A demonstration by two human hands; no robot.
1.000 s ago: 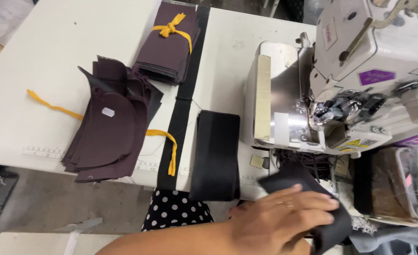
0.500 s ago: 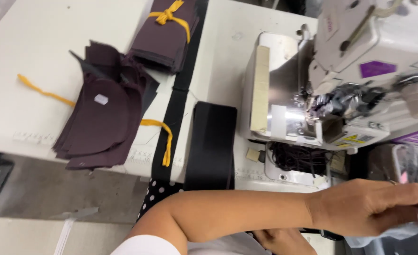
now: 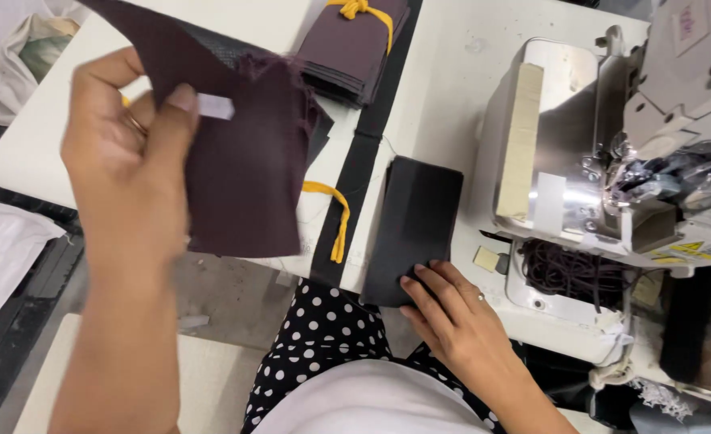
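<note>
Half a second ago the left arm stretched across toward the right edge of the view; now the left hand (image 3: 126,173) is raised on the left, lifted close to the camera, its thumb and fingers pinched shut on a dark maroon fabric piece (image 3: 247,165) that hangs in front of the white table (image 3: 444,104). A small white tag (image 3: 215,106) sits on the cloth just beside the thumb. The right hand (image 3: 452,309) lies low at the table's near edge, fingers spread flat and resting on the lower corner of a black fabric stack (image 3: 416,229), gripping nothing. A yellow tie (image 3: 335,217) curls between the two cloths. Farther back lies a maroon bundle (image 3: 355,44) bound with yellow. To the right stands the sewing machine (image 3: 612,161), with a tangle of dark thread (image 3: 572,273) beneath it.
</note>
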